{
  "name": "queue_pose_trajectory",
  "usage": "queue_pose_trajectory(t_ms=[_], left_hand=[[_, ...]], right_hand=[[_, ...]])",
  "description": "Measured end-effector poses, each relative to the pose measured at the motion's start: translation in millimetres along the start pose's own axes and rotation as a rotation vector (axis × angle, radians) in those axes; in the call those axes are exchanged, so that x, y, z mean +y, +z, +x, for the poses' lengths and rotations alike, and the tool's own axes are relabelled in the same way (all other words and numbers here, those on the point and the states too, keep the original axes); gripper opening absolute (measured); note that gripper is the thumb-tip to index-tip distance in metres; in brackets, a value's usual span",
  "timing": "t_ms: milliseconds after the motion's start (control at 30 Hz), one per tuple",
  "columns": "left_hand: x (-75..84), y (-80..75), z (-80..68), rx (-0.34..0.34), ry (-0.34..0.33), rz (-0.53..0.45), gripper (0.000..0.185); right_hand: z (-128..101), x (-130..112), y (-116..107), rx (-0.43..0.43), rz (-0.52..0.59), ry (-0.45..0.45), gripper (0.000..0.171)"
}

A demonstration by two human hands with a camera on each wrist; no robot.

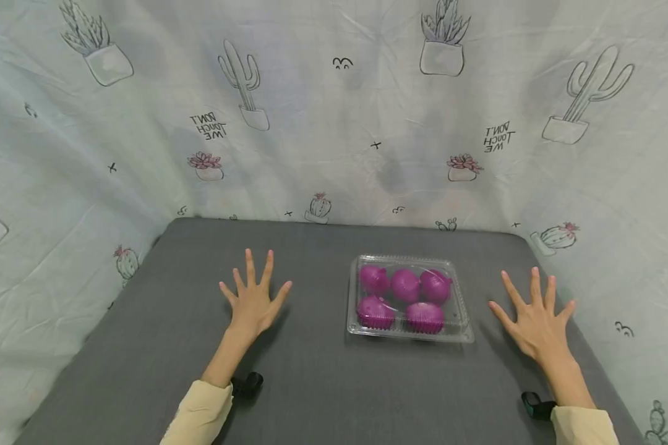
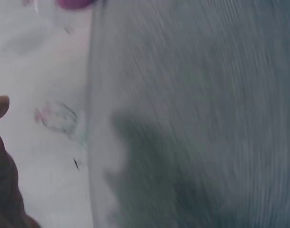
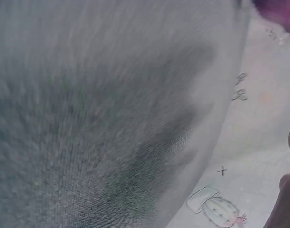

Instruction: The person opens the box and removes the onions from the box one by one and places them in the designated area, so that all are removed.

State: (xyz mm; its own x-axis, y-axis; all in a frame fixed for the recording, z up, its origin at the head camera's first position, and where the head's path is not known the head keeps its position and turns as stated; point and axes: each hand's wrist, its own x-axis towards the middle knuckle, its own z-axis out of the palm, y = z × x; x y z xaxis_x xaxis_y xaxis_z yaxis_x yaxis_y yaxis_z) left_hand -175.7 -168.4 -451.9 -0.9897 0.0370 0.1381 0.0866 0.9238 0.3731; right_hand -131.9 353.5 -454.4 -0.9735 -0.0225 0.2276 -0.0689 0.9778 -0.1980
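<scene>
- Left hand (image 1: 253, 303): fingers straight and spread wide, palm down over the grey bench (image 1: 312, 383), holding nothing. Whether the palm touches the cloth cannot be told.
- Right hand (image 1: 534, 324): same pose, fingers splayed, empty, close to the bench's right edge.
- Box (image 1: 409, 298): clear plastic clamshell, lid shut, lying flat on the bench between the 2 hands, nearer the right one. Neither hand touches it; each is well apart from it.
- Balls (image 1: 405, 285): 5 round magenta pieces inside the box, 3 in the far row, 2 in the near row, packed side by side.
- Sleeves (image 1: 200, 414): pale yellow cuffs on both forearms; a small black strap piece (image 1: 247, 383) sits at the left wrist, a like one at the right.
- Cloth (image 1: 334, 123): pale backdrop printed with cacti and mirrored lettering, hung behind and to both sides of the bench.
- Left wrist view: blurred; grey bench surface, backdrop, a sliver of magenta at the top edge, part of the hand at lower left.
- Right wrist view: blurred too; bench weave with a hand shadow, cactus print, a magenta patch in the top right corner.
</scene>
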Motion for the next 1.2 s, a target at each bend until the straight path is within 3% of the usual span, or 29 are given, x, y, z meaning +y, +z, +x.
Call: queue_pose_trajectory(t_ms=[200,333,500,667,833,933,1000,1200], left_hand=[[28.0,-1.4,-7.1,-0.04,0.092,-0.127,0.082],[42.8,1.3,-8.5,-0.087,0.157,-0.215,0.083],[54.2,7.1,-8.5,-0.166,0.22,-0.346,0.083],[61.1,15.5,-8.0,-0.3,0.279,-0.593,0.085],[72.8,14.6,-10.8,-0.443,0.275,-0.74,0.09],[76.6,18.5,-12.3,-0.511,0.265,-0.763,0.096],[74.6,29.8,-12.0,-0.504,0.282,-0.741,0.103],[81.3,36.8,-13.5,-0.452,0.357,-0.591,0.113]], right_hand=[[-5.9,-11.0,-7.2,0.07,0.09,-0.055,0.071],[-9.0,-20.6,-12.4,0.077,0.242,-0.071,0.067],[-13.4,-31.0,-13.9,0.009,0.448,-0.095,0.062],[-15.7,-38.7,-9.1,-0.096,0.632,-0.134,0.061],[-16.1,-44.1,3.2,-0.153,0.809,-0.239,0.063],[-16.4,-48.0,10.1,-0.172,0.916,-0.311,0.065],[-16.8,-51.0,12.5,-0.175,0.957,-0.341,0.068],[-17.2,-55.0,16.0,-0.133,0.916,-0.328,0.081]])
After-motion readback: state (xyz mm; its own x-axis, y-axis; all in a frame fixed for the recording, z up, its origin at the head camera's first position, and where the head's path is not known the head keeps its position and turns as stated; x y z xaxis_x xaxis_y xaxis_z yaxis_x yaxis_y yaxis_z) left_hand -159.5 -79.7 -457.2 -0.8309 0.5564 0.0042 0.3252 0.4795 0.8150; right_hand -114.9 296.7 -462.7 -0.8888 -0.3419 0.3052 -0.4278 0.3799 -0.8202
